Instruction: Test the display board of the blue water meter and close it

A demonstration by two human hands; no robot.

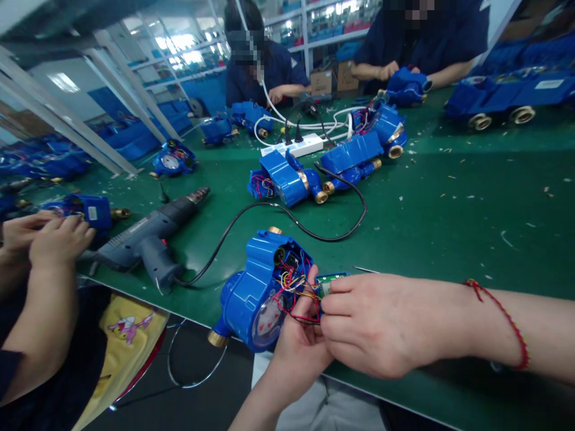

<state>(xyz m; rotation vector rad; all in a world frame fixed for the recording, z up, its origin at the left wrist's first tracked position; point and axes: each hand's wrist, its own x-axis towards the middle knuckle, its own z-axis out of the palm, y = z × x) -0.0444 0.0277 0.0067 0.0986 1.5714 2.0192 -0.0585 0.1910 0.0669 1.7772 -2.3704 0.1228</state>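
An opened blue water meter (251, 293) with brass fittings lies at the near edge of the green table (449, 203). Red, yellow and black wires (294, 287) spill from its open side. My left hand (299, 338) comes up from below and pinches those wires beside the meter. My right hand (381, 323), a red string bracelet on its wrist, is closed on a small green circuit board (330, 281) joined to the wires.
A grey heat gun (148, 236) lies left of the meter, its black cord (314, 230) looping across the table. More blue meters (287, 176) and a white power strip (300, 145) sit behind. A person's hands (45, 239) work at the left. Two people sit across the table.
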